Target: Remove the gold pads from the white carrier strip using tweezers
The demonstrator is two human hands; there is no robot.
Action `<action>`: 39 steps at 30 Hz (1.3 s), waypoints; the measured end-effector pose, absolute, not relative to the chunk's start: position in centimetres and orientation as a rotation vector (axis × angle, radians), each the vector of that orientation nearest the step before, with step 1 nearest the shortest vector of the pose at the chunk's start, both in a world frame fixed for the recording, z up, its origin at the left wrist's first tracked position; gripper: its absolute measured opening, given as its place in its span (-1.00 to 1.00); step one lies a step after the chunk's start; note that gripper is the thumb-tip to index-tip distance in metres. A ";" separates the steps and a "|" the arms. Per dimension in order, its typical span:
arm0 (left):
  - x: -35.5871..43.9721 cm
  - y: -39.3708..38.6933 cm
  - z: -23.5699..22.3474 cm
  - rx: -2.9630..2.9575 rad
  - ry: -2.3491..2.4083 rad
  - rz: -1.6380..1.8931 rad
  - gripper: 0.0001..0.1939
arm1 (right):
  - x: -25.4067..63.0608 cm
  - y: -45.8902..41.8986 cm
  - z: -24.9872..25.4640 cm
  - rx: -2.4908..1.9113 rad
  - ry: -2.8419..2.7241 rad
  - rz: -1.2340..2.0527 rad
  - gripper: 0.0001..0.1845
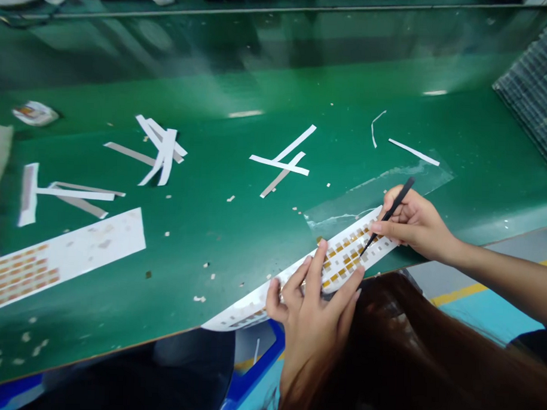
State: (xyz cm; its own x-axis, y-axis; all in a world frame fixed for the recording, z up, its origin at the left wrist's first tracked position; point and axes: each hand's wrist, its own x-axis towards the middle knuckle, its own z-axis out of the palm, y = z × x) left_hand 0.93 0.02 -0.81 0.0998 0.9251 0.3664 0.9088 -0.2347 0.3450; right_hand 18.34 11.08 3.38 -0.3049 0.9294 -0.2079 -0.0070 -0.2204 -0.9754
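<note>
A long white backing sheet (252, 303) with rows of small amber and grey stickers lies along the near edge of the green table (237, 227). My left hand (312, 308) rests on it with fingers spread flat, pinning it down. My right hand (414, 225) is closed on black tweezers (388, 216), whose tip touches the sticker rows just right of my left fingers. Long brown hair hangs in the lower right and hides part of the sheet's edge.
A second sticker sheet (60, 257) lies at the left. Peeled white and grey strips (161, 147) are scattered across the middle, with a clear film (381, 191) behind my right hand. Small paper bits dot the table. A ribbed grey tray stack (535, 88) sits far right.
</note>
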 end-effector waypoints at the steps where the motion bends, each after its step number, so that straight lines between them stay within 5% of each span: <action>1: 0.9 0.0 -0.8 2.306 1.926 0.812 -0.77 | 18.4 11.1 3.4 -1.176 -1.293 1.622 -0.54; 39: 1.0 0.0 -1.1 2.301 1.945 0.835 -0.77 | 18.5 11.4 3.4 -1.079 -1.216 1.649 -0.55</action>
